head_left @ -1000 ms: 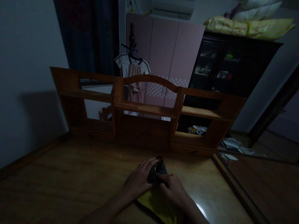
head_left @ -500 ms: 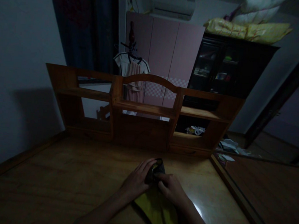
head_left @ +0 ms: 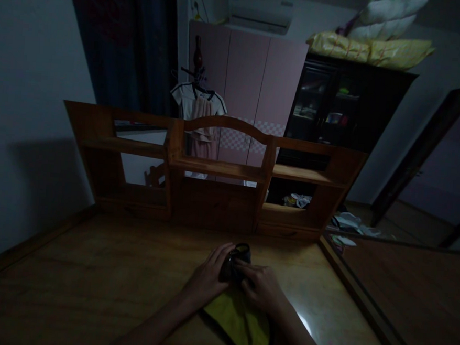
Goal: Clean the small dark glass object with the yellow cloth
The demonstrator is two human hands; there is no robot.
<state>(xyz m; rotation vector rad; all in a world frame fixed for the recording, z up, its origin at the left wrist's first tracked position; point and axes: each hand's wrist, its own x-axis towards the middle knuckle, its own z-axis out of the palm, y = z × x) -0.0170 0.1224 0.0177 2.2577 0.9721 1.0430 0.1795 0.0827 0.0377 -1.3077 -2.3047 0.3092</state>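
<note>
A yellow cloth (head_left: pixel 239 320) with a dark edge lies on the wooden surface (head_left: pixel 88 283) in front of me. Its far end is rolled into a dark bundle (head_left: pixel 236 258). My left hand (head_left: pixel 206 278) presses on the bundle's left side with fingers curled over it. My right hand (head_left: pixel 261 287) grips the bundle's right side, fingers pinched on the fabric. Both forearms reach in from the lower edge of the view.
A wooden shelf unit (head_left: pixel 214 171) with open compartments stands along the surface's far edge. Behind it are a pink wardrobe (head_left: pixel 251 90), hanging clothes (head_left: pixel 198 112) and a dark glass cabinet (head_left: pixel 337 106). A wall is on the left; the surface's right edge (head_left: pixel 355 291) drops to the floor.
Both hands have rolled the cloth's far end a little tighter and stayed on it. The view has shifted slightly to the right and down.
</note>
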